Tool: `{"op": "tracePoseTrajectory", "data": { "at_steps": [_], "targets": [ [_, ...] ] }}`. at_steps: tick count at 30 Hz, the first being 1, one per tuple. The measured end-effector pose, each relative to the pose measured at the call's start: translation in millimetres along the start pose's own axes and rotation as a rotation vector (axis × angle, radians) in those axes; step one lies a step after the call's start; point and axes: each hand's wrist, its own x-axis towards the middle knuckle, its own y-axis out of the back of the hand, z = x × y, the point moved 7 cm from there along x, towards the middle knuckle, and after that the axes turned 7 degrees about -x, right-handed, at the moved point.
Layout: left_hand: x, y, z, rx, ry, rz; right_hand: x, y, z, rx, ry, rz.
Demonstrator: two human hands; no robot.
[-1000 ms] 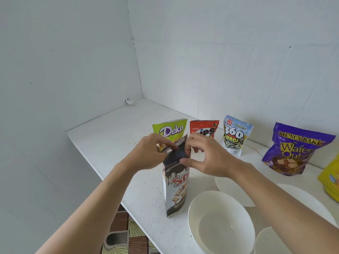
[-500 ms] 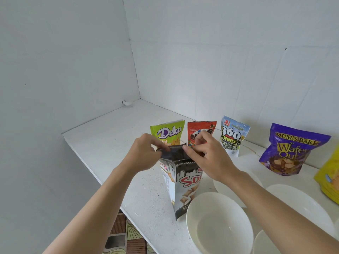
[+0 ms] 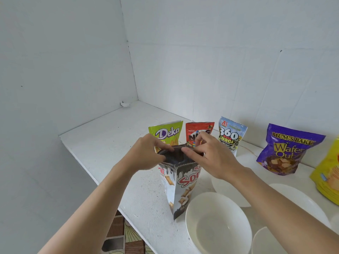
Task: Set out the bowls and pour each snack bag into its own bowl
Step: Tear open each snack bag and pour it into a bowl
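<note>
**Head view: both hands pinch the bag's open mouth**

Nearest, an empty white bowl (image 3: 218, 222) sits on the counter (image 3: 110, 136). Just left of it stands the black-and-white snack bag (image 3: 183, 187). The left hand (image 3: 146, 154) and right hand (image 3: 211, 156) pinch opposite edges of its open top. Behind stand a green Deka bag (image 3: 166, 133) and a red bag (image 3: 196, 132).

Looking like a home kitchen. Showing a white-painted counter (image 3: 102, 136) running into a corner of white-tiled walls (image 3: 220, 70). Carrying shop-bought snacks along the counter's back edge: a Deka bag (image 3: 166, 133), a 360 Kuaci bag (image 3: 231, 133), a Mum's Bake Wafer bag (image 3: 286, 151). Holding white bowls (image 3: 205, 204) near the counter's front edge, and revealing patterned floor covering (image 3: 124, 241) just below that edge.
</note>
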Motion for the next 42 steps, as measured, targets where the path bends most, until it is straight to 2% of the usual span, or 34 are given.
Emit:
{"op": "tracePoseTrajectory", "data": {
  "at_steps": [4, 12, 17, 23, 29, 32, 36, 42],
  "targets": [
    [-8, -1, -2, -0.143, 0.024, -0.005, -2, -3, 1, 0.035, 0.087, 0.039],
    [-3, -11, -4, -0.169, 0.016, -0.007, 1, -10, -15, 0.365, 0.073, -0.128],
    [-3, -2, -10, -0.132, 0.061, -0.017, -6, -11, -16, 0.302, 0.186, -0.176],
    [-5, -5, -11, -0.091, 0.009, -0.024, -3, -16, -18, 0.188, 0.257, -0.1],
    [-11, -9, -6, -0.151, 0.01, 0.047, -7, -4, -39, 0.057, 0.311, 0.012],
    [-7, -5, -10, -0.183, 0.017, 0.094, -7, -5, -49, 0.129, 0.356, -0.073],
    [-5, 2, -21, -0.242, 0.044, 0.148, -10, -10, -52, 0.189, 0.318, -0.247],
    [-12, -3, -13, -0.291, 0.02, 0.154, -10, -2, -54, 0.068, 0.343, -0.108]
  ]
}}
